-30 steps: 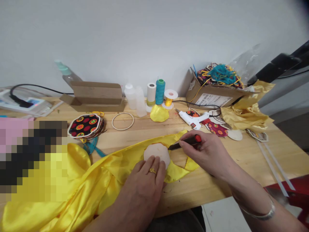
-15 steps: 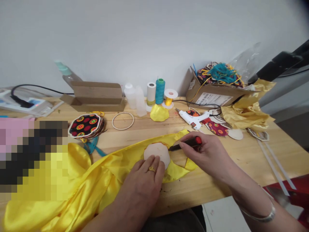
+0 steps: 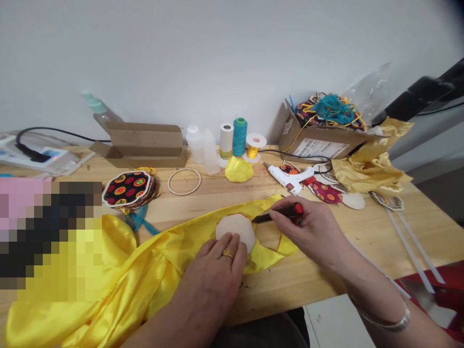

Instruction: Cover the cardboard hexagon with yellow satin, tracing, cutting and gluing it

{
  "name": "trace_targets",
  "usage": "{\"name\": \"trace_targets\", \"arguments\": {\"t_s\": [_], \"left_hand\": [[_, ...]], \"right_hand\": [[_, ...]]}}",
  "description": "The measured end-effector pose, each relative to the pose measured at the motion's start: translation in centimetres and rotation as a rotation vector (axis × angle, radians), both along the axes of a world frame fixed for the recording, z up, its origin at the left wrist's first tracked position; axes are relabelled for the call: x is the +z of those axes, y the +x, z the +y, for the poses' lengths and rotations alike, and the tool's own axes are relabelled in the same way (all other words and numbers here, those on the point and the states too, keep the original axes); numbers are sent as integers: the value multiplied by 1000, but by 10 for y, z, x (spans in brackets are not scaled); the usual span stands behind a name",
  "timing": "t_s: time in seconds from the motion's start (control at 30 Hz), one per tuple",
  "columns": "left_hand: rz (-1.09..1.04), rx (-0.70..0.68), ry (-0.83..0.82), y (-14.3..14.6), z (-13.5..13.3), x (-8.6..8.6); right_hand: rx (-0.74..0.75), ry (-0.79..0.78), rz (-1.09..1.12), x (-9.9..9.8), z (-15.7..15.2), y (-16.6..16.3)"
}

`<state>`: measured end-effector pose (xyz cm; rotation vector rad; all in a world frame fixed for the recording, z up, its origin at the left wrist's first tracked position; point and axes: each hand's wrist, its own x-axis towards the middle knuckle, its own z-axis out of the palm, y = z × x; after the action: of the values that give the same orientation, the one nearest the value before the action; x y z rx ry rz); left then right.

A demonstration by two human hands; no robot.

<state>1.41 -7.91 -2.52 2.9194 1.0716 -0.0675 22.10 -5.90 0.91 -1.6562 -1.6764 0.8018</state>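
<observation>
My left hand (image 3: 213, 263), with a gold ring on one finger, presses flat on a pale octagonal template disc (image 3: 235, 231). The disc lies on shiny yellow satin fabric (image 3: 145, 275), which spreads towards the lower left. My right hand (image 3: 306, 233) grips a black marker pen (image 3: 279, 213) with a red end. The marker's tip rests at the disc's right edge, against the fabric. A thin orange line shows along the disc's upper edge.
A hot glue gun (image 3: 290, 179), patterned fabric pieces, thread spools, plastic bottles, a wooden hoop (image 3: 184, 181) and a stack of patterned discs (image 3: 129, 189) sit on the wooden table (image 3: 203, 198). A cardboard box (image 3: 319, 140) stands at the back right.
</observation>
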Motion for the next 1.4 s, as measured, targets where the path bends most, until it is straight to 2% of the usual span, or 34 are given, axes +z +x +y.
{"name": "trace_targets", "arguments": {"t_s": [0.23, 0.43, 0.67, 0.83, 0.97, 1.17, 1.27, 1.4], "left_hand": [[-24, -14, 7, -2, 0, 0], [-27, -9, -4, -3, -1, -1], [0, -12, 1, -3, -1, -1], [-4, -24, -27, -2, 1, 3], [-10, -12, -97, -1, 3, 9], [-37, 62, -281, -5, 13, 23], [-61, 90, -280, -12, 20, 23], [-73, 59, -302, -16, 30, 27]], "right_hand": [[12, 15, -4, 2, -2, -1], [54, -44, -50, 9, -14, -3], [114, 55, -108, 12, -28, -3], [136, 69, -142, 13, -35, -2], [148, 60, -166, 15, -38, -1], [108, 33, -59, 16, -37, 1], [74, 46, -13, 14, -35, 3], [43, 9, 35, 8, -33, 6]]}}
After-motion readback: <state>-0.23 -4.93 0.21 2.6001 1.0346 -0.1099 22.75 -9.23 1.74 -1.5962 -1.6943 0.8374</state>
